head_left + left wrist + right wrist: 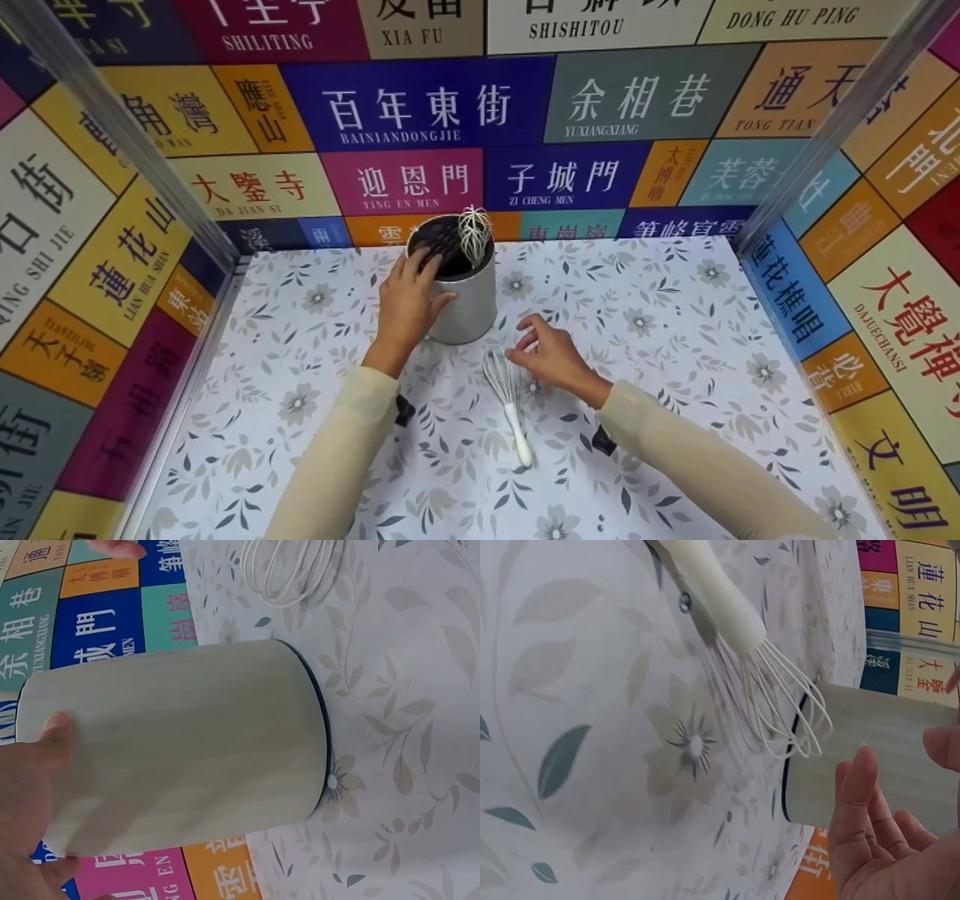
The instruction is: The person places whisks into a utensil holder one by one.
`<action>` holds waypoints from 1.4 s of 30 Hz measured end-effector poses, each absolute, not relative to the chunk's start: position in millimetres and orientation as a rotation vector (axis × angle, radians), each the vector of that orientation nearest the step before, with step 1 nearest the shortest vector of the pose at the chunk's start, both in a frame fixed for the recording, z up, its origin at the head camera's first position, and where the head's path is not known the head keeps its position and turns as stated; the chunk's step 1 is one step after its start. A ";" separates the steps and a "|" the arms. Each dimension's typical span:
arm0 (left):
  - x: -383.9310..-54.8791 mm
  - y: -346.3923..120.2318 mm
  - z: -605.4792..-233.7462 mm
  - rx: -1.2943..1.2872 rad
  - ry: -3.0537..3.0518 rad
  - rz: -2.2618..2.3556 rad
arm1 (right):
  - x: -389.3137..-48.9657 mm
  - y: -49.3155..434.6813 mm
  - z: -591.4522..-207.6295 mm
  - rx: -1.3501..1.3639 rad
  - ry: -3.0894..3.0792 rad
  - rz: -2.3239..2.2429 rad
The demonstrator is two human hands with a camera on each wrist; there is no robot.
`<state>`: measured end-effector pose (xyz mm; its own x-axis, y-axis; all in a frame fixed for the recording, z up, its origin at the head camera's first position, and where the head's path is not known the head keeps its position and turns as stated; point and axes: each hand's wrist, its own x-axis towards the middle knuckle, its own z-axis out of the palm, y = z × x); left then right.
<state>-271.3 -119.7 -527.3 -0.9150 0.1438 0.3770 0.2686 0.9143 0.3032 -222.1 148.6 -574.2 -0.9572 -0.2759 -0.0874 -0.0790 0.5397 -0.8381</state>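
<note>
Left hand (409, 296) has the canister (465, 311) by its rim: thumb on the outer wall, fingers over the edge beside the dark tool (441, 238) inside. Can't tell if my fingertips touch that tool. Canister is upright on the bench (697, 352), close to the far edge, a bit left of its middle. It's pale, with a dark line round the base. Tool sits on the left in it; a white wire head (474, 236) pokes up over the rim on the right.

Whisk (511, 416) lies on the bench, nearer me, wires toward the canister's base, pale handle toward the near edge. My right hand (551, 356) is empty, fingers loosely bent, just beside the wires; right wrist view shows a gap.

Bench top is white with grey flowers and leaves. Beige sleeves (337, 450) on both my arms. Coloured sign panels (420, 105) stand past the far edge and along the left and right edges.
</note>
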 end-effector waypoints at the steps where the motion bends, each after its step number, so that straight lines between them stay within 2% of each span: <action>1: -270.6 -118.8 -527.0 -0.295 -2.726 -0.499 | -220.7 147.7 -577.1 -0.306 2.578 -1.363; 19: -265.2 -108.0 -527.9 -0.193 -2.736 -0.479 | -192.8 137.4 -605.1 -0.340 2.624 -1.125; 42: -259.4 -95.5 -526.0 -0.092 -2.756 -0.449 | -182.7 131.4 -615.8 -0.216 2.512 -1.078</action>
